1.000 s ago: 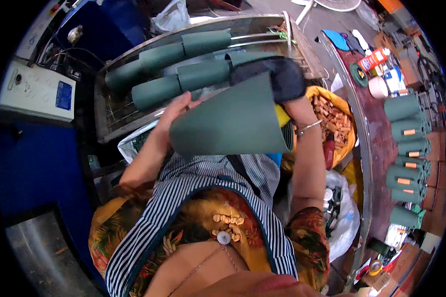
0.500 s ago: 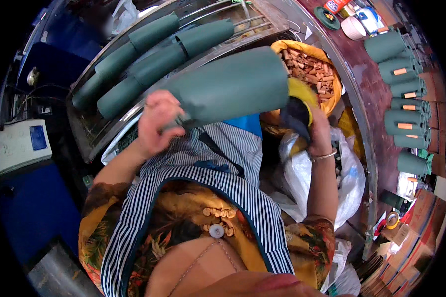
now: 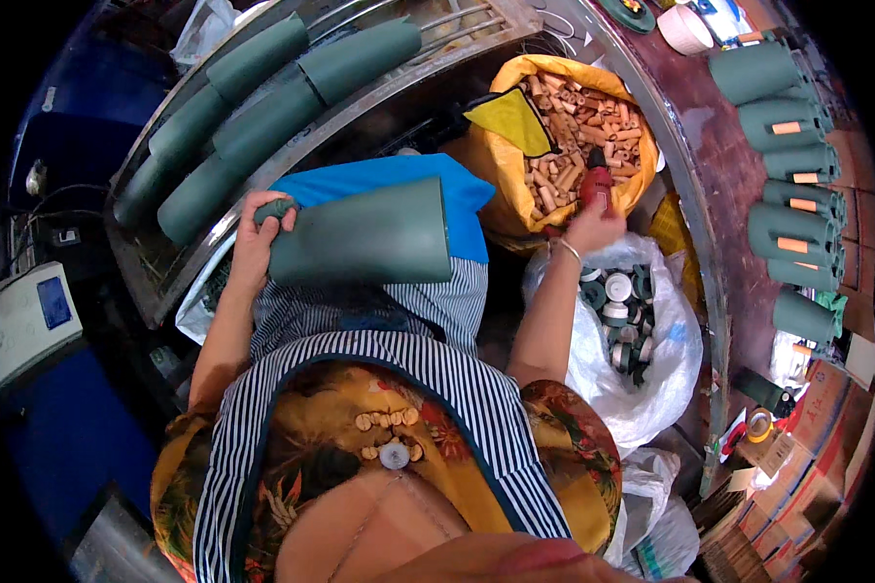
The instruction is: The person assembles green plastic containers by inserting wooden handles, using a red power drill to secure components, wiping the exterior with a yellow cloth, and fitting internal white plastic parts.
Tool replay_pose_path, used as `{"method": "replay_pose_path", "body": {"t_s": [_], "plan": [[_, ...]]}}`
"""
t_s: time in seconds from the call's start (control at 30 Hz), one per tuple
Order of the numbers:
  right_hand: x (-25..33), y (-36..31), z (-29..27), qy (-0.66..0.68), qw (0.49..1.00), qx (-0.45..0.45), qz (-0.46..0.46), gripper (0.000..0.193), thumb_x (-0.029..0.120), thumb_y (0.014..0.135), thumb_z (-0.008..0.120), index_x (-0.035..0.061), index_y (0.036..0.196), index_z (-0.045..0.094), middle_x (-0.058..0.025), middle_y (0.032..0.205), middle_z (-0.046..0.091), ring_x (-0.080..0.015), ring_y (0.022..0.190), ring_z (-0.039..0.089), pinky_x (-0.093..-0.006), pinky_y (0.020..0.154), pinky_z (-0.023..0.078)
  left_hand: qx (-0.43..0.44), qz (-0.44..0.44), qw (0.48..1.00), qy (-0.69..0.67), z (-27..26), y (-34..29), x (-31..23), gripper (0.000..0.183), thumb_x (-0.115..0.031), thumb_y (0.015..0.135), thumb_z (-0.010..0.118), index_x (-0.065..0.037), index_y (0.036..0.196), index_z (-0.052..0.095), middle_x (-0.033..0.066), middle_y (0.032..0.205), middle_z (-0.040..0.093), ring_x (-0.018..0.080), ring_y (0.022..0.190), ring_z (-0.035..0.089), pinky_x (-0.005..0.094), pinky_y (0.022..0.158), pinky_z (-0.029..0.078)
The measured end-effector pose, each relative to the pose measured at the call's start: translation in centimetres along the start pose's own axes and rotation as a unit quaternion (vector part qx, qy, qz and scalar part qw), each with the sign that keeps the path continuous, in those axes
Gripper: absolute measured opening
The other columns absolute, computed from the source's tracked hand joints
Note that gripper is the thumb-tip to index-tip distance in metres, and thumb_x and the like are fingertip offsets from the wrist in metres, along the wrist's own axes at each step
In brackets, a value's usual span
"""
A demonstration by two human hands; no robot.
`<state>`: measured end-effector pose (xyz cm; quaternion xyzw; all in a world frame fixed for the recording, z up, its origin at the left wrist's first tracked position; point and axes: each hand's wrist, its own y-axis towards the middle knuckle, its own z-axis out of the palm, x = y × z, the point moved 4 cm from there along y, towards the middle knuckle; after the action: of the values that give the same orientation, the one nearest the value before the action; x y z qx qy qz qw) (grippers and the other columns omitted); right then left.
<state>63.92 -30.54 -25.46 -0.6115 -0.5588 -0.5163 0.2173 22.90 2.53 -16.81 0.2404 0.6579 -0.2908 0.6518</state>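
Note:
My left hand (image 3: 262,233) is closed round the narrow neck end of a dark green cylindrical shell (image 3: 369,233), which lies sideways over my lap on a blue cloth (image 3: 467,185). My right hand (image 3: 593,229) grips a red hand tool with a black tip (image 3: 596,185); its exact kind is partly hidden by my fingers. That tool is above a yellow sack (image 3: 501,180) full of short brown tubular pieces (image 3: 564,121). A yellow cloth with a dark edge (image 3: 513,121) rests on the sack's left rim.
More green shells (image 3: 272,121) lie in rows on a metal-edged rack at the left. Several others with brown pieces attached (image 3: 787,126) line the table (image 3: 695,155) at the right. A white bag (image 3: 651,389) of caps stands beside my right arm; cardboard boxes (image 3: 807,428) are stacked behind.
The yellow cloth has left my right hand and rests on the sack. That hand now holds the red tool. The shell has moved lower and left, toward my lap.

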Motion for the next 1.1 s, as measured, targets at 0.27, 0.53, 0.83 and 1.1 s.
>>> {"method": "replay_pose_path", "body": {"t_s": [0.27, 0.53, 0.83, 1.1], "plan": [[5.5, -3.3, 0.9, 0.101, 0.961, 0.243, -0.079, 0.027, 0.013, 0.087, 0.065, -0.0034, 0.108, 0.06, -0.016, 0.104, 0.061, -0.0234, 0.096, 0.06, -0.0329, 0.084, 0.048, 0.065, -0.066, 0.993, -0.072, 1.2, -0.3, 2.8, 0.023, -0.016, 0.093, 0.057, -0.008, 0.114, 0.051, 0.0046, 0.089, 0.054, 0.0128, 0.083, 0.05, 0.0267, 0.078, 0.042], [19.7, -18.6, 14.1, 0.06, 0.553, 0.667, -0.496, 0.031, 0.033, 0.084, 0.064, 0.0086, 0.103, 0.067, -0.0122, 0.1, 0.066, -0.0323, 0.095, 0.06, -0.041, 0.085, 0.047, 0.188, -0.041, 0.976, -0.106, 4.4, -1.9, -0.4, 0.024, -0.013, 0.091, 0.059, -0.006, 0.113, 0.052, 0.0046, 0.091, 0.054, 0.0123, 0.081, 0.052, 0.026, 0.076, 0.042], [23.7, -14.7, 10.9, 0.106, 0.634, 0.514, -0.568, 0.011, 0.018, 0.085, 0.061, 0.0075, 0.081, 0.06, -0.0094, 0.082, 0.061, -0.034, 0.079, 0.057, -0.0451, 0.067, 0.045, 0.177, -0.013, 0.981, -0.074, 4.8, -4.8, -1.3, 0.028, -0.021, 0.091, 0.061, -0.007, 0.111, 0.048, 0.0083, 0.097, 0.053, 0.0133, 0.079, 0.049, 0.0309, 0.079, 0.04], [18.5, -7.9, 7.2, 0.082, 0.772, 0.463, -0.428, 0.012, 0.013, 0.087, 0.059, 0.0018, 0.084, 0.058, -0.0156, 0.082, 0.059, -0.0371, 0.079, 0.054, -0.0445, 0.071, 0.043, 0.216, -0.026, 0.972, -0.087, 6.6, -4.2, -1.7, 0.023, -0.013, 0.09, 0.059, -0.007, 0.109, 0.049, 0.0057, 0.09, 0.051, 0.0132, 0.082, 0.049, 0.0294, 0.081, 0.039]]}}
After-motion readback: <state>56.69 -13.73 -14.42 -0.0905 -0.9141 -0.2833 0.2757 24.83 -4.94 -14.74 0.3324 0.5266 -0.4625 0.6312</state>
